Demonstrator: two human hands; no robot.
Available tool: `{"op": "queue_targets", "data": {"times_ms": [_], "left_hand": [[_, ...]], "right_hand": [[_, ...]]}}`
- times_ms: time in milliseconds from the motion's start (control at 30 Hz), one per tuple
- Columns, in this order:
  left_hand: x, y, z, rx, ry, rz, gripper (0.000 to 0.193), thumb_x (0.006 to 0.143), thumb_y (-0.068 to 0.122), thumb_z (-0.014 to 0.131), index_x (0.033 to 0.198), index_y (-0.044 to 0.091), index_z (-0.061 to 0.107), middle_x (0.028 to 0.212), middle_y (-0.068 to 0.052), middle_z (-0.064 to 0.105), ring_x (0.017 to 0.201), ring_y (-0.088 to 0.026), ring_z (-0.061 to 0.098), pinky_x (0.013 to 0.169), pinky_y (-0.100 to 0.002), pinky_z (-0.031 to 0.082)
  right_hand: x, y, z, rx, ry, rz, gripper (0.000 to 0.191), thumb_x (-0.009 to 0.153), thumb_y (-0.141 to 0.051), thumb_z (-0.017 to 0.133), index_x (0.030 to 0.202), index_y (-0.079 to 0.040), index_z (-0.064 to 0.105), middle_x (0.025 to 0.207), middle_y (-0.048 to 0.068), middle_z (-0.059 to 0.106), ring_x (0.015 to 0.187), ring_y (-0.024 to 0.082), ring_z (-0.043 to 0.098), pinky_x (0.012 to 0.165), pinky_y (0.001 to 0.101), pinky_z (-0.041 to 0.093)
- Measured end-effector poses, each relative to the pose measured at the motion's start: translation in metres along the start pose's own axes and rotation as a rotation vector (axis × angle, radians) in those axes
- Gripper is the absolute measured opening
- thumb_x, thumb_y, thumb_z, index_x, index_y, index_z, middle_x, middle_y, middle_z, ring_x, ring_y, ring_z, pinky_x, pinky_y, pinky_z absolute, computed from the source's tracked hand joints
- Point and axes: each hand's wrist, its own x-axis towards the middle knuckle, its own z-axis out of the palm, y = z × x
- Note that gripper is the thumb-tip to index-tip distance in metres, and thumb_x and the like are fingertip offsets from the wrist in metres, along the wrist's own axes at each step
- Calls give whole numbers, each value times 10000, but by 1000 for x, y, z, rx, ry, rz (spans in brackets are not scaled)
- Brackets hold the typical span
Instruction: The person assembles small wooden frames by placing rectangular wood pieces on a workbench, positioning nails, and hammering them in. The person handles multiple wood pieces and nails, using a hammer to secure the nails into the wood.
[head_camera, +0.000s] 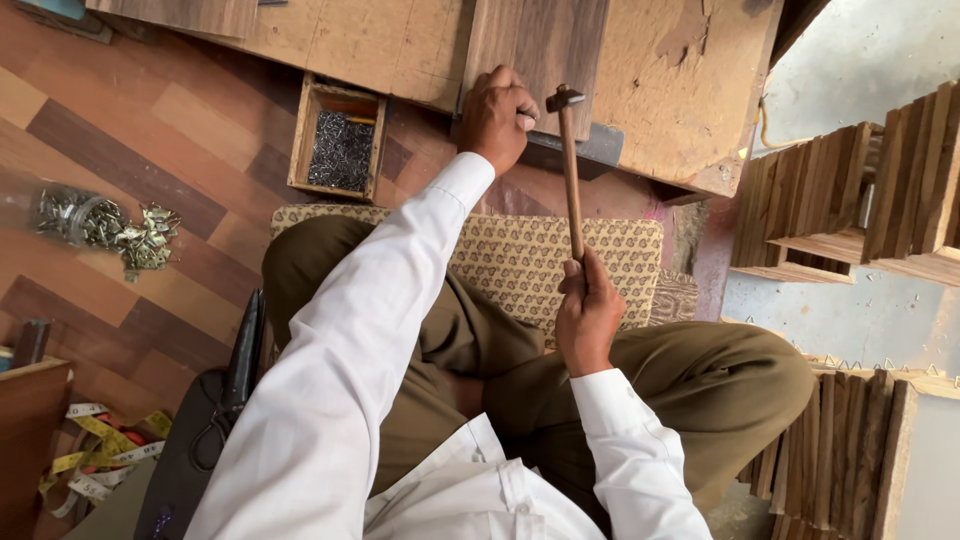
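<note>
A heap of small metal fittings (110, 228) is noted on the floor at far left. A wooden box of nails (340, 148) is set beside the workboard (400, 45). The left hand (497, 115) is pressed, fingers curled, on a dark wood panel (540, 45). A hammer (569, 165) is gripped tightly by the right hand (587, 315), its head just beside the left fingers. Stacked wooden frames (860, 195) are seen at right.

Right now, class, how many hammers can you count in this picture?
1. The hammer is held upright by its handle in the right hand, its head beside the left hand. Others may lie out of view.
</note>
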Motion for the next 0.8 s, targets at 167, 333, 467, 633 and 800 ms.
{"op": "queue_targets", "data": {"times_ms": [167, 333, 467, 633, 800], "left_hand": [[0, -2, 1, -15, -22, -18, 138, 725, -49, 776, 720, 79, 725, 980, -45, 635, 996, -276, 594, 889, -406, 503], [0, -1, 0, -28, -8, 3, 133, 764, -39, 774, 730, 82, 728, 983, -36, 653, 978, -271, 609, 903, -400, 508], [3, -2, 4, 23, 2, -8, 160, 716, -73, 732, 678, 82, 715, 946, -53, 655, 944, -273, 609, 870, -396, 513], [-2, -19, 16, -53, 28, 24, 109, 726, -36, 757, 721, 67, 721, 974, -93, 688, 966, -313, 630, 853, -422, 533], [2, -24, 23, 56, 364, 289, 127, 643, 35, 762, 729, 99, 694, 1083, -221, 655, 990, -424, 603, 837, -503, 503]], "right_hand": [[3, -3, -3, -23, -88, 199, 272, 1042, -172, 625, 1249, -15, 702, 708, 70, 660, 621, 104, 587, 553, 305, 479], [3, -7, -5, -18, -17, 4, 278, 1053, -147, 609, 1278, -1, 679, 748, 55, 670, 636, 99, 612, 555, 285, 491], [2, 3, -4, -91, -79, 95, 266, 1034, -134, 632, 1253, 4, 692, 735, 52, 676, 627, 106, 616, 545, 288, 490], [-7, 45, 1, -25, 6, -91, 276, 1035, -114, 595, 1253, 29, 687, 782, 48, 657, 663, 131, 574, 594, 306, 471], [13, 72, 22, 1102, 43, 735, 213, 1031, -238, 606, 937, -64, 684, 814, -2, 606, 727, 145, 520, 643, 285, 436]]}}
